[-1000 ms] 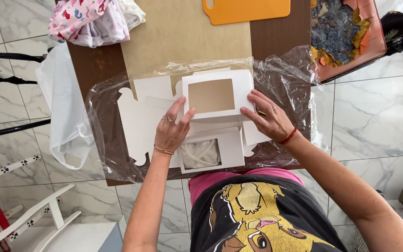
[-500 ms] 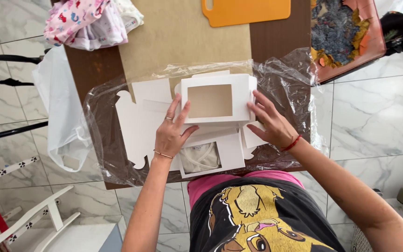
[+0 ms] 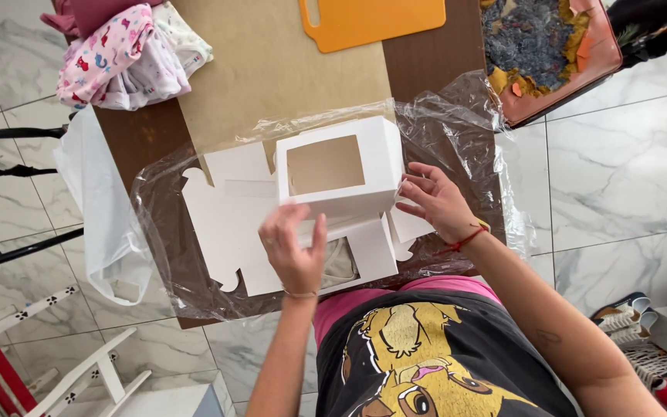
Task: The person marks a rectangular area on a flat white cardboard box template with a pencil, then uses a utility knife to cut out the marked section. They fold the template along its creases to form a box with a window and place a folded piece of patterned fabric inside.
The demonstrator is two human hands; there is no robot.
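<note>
My white window box (image 3: 341, 166) is folded into shape and stands mid-bench on the clear plastic wrap (image 3: 457, 127), my left hand (image 3: 296, 249) gripping its near edge, my right hand (image 3: 435, 202) pressing its right side open-fingered, flat box blanks (image 3: 225, 224) remaining unfolded.
</note>
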